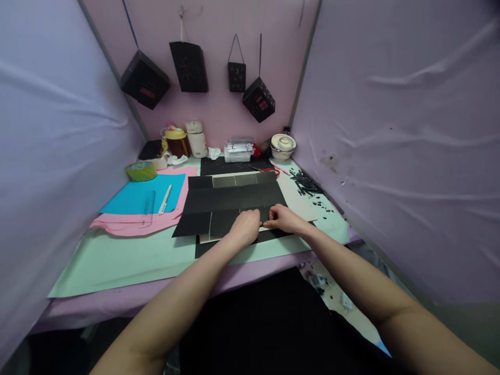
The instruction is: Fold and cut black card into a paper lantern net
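**Black card under both my hands**

Black card sheet [234, 200] lies flat on the pale green mat [128, 260], its long axis running left to right across me. Creases divide it into panels, and a row of greyer panels sits along its far edge. The near edge faces me, with pale slits where flaps are cut.

Both forearms reach forward from the bottom of the view and meet at that near edge. My left hand [246, 229] is curled, knuckles up, fingers drawn together and pressing on the card near the middle of the near edge. My right hand [283, 219] sits just beside it, touching the same edge, thumb and fingers pinched together on a flap; I cannot tell how firmly it grips.

Left of the card lie a blue sheet [144, 195] on a pink sheet [133, 224], with a clear ruler [148, 205] and a white pen [164, 199] on top. Right of the card is a scatter of black scraps [307, 183]. Beyond the card, black paper lanterns [189, 66] hang on the back wall.
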A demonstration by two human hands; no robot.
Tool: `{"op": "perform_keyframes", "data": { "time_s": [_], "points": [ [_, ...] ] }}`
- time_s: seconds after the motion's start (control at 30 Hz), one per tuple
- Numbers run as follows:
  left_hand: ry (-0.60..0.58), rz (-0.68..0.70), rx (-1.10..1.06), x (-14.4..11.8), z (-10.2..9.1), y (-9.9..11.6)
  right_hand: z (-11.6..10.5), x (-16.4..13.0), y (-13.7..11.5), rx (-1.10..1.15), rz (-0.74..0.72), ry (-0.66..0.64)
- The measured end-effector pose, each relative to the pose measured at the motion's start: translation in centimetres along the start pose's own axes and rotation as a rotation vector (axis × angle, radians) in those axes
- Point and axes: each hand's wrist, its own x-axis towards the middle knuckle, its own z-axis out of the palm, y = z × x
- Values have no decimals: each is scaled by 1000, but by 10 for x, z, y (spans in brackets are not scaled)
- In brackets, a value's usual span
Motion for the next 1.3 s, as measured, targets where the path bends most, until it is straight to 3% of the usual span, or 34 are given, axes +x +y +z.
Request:
{"op": "perform_keyframes", "data": {
  "time_s": [0.33,1.07,1.3],
  "points": [
    [-8,-2,-6,0,-3,0,-12,7,-7,-28,38,-162],
    [-32,-18,-40,2,-1,0,-8,17,-11,-112,76,-205],
    [-91,21,-94,2,-26,-9,-12,17,-15,-129,72,-206]
  ]
}}
